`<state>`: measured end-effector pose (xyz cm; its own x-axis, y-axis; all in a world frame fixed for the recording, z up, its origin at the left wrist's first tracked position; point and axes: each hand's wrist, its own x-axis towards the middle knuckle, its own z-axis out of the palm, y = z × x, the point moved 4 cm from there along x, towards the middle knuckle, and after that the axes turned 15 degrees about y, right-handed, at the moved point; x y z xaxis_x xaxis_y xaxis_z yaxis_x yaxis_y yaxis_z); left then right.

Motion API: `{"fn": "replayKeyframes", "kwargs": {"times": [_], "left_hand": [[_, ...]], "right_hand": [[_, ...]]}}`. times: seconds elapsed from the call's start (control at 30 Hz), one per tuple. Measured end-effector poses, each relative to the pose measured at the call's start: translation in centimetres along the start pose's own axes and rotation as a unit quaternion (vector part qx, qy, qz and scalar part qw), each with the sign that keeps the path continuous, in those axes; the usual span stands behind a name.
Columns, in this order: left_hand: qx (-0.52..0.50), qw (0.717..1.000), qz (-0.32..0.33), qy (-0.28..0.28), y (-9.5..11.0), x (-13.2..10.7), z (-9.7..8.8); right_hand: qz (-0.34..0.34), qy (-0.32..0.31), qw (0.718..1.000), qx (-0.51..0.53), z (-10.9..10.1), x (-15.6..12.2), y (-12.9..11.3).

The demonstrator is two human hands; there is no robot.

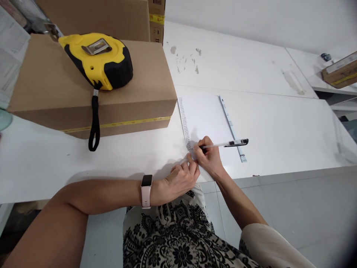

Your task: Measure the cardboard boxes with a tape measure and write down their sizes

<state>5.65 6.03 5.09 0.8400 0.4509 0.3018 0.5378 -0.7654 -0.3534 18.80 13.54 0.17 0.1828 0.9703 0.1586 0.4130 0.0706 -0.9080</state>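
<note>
My right hand (208, 158) is closed around a clear pen with a black grip and cap (237, 143). The pen's tip meets the white page of a spiral notebook (205, 115) near the lower end of its wire binding. Close beside it, my left hand (184, 174) has its fingers bent and pressed on the notebook's near corner; its fingertips are partly hidden. A pale blue printed strip (232, 128) runs along the notebook's right edge. On a cardboard box (145, 82) to the left lies a yellow and black tape measure (117, 72), its wrist strap hanging over the front.
Another cardboard box (111, 18) stands behind the first one. Printed paper (12, 48) lies at the far left. The white table (287, 130) has scuffed patches at the back and ends above a tiled floor (267, 208). A small box (341, 70) sits far right.
</note>
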Motion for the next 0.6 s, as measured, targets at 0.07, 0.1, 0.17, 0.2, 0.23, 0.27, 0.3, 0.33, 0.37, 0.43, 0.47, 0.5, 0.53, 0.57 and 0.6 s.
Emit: {"fn": "replayKeyframes", "kwargs": {"times": [0.07, 0.1, 0.17, 0.2, 0.23, 0.27, 0.3, 0.33, 0.37, 0.43, 0.47, 0.5, 0.53, 0.57, 0.6], "left_hand": [[-0.008, 1.0, -0.005, -0.002, 0.0, 0.0, 0.0], [-0.012, 1.0, -0.007, -0.005, 0.0, 0.0, 0.1], [-0.013, 1.0, -0.008, -0.01, 0.1, -0.1, 0.2], [-0.013, 1.0, -0.009, -0.012, 0.2, -0.1, 0.3], [-0.013, 1.0, -0.011, -0.014, 0.3, -0.1, 0.4], [-0.013, 1.0, -0.011, -0.015, 0.3, -0.2, 0.5], [-0.012, 1.0, -0.011, -0.016, 0.4, -0.3, 0.6], [-0.009, 1.0, -0.011, -0.017, 0.5, -0.4, 0.8], [-0.004, 1.0, -0.009, -0.015, 0.7, -0.4, 1.0], [0.013, 1.0, -0.006, -0.004, 0.9, -0.6, 1.3], [0.021, 1.0, -0.006, 0.0, 1.0, -0.7, 1.4], [0.027, 1.0, -0.006, 0.002, 1.1, -0.7, 1.5], [0.028, 1.0, -0.005, 0.002, 1.2, -0.8, 1.6], [0.028, 1.0, -0.005, -0.001, 1.3, -0.8, 1.7], [0.026, 1.0, -0.004, -0.004, 1.4, -0.8, 1.7]], "right_hand": [[0.0, 0.002, 1.0, -0.001, 0.0, 0.0, 0.0], [-0.002, 0.004, 1.0, -0.002, 0.0, 0.0, 0.1], [-0.012, 0.012, 1.0, -0.007, 0.0, 0.0, 0.2], [-0.02, 0.023, 0.999, -0.009, -0.1, 0.1, 0.2], [-0.03, 0.039, 0.999, -0.011, -0.2, 0.2, 0.2], [-0.042, 0.057, 0.997, -0.016, -0.4, 0.3, 0.2], [-0.055, 0.076, 0.995, -0.027, -0.7, 0.4, 0.2], [-0.072, 0.094, 0.992, -0.043, -0.9, 0.6, 0.1], [-0.094, 0.109, 0.988, -0.065, -1.1, 0.8, 0.1], [-0.138, 0.124, 0.975, -0.12, -1.4, 1.1, 0.1], [-0.156, 0.128, 0.968, -0.148, -1.6, 1.2, 0.2], [-0.169, 0.13, 0.962, -0.172, -1.6, 1.4, 0.3], [-0.178, 0.13, 0.956, -0.194, -1.7, 1.5, 0.5], [-0.182, 0.13, 0.951, -0.212, -1.7, 1.7, 0.8], [-0.186, 0.13, 0.948, -0.225, -1.6, 1.8, 1.0]]}}
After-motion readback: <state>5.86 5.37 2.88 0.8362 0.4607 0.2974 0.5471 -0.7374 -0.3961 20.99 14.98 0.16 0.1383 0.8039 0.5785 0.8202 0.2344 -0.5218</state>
